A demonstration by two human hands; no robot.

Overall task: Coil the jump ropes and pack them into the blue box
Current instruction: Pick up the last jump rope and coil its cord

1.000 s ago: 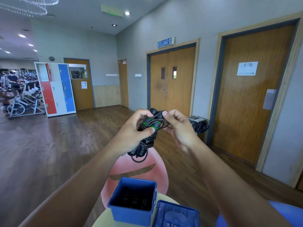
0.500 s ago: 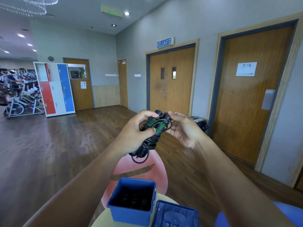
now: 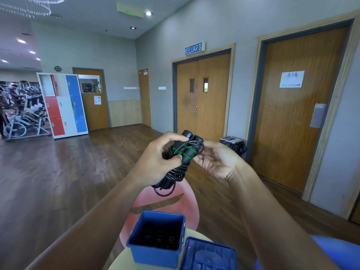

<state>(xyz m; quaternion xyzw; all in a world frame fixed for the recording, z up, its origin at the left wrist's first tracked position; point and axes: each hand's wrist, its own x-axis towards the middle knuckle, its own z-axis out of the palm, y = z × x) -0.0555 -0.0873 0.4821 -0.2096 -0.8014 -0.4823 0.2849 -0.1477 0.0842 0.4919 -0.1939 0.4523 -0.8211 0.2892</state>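
Wondering how this bundle is going to behave on the way in. Left hand (image 3: 155,162) is sitting at 9 o'clock of the jump rope (image 3: 181,152), fingers curling round both foam handles and the cord wound over them. Right hand (image 3: 216,162) is sitting at 3 o'clock, palm showing. Its fingertips are hiding behind the handle tops where a slack loop is sticking out, so I'm not managing to tell if it's pinching or just touching. (OP)

Looking light to me. The handles are acting as the stiff part, and the cord is looking thin, springy and a bit slick. I'm guessing it's wanting to unwind the moment the squeeze is easing. I'd be holding it across the middle, over the wraps and both handles together, not by the small loop dangling at 6 o'clock. (reply)

Agreeing. The bundle is hanging in the air, not packed yet. Blue box (image 3: 153,258) is standing open well below it at 6 o'clock, on the table (image 3: 118,264), with something dark and coiled-looking lying inside. Its lid (image 3: 210,254) is lying just beside it at 3 o'clock. (OP)
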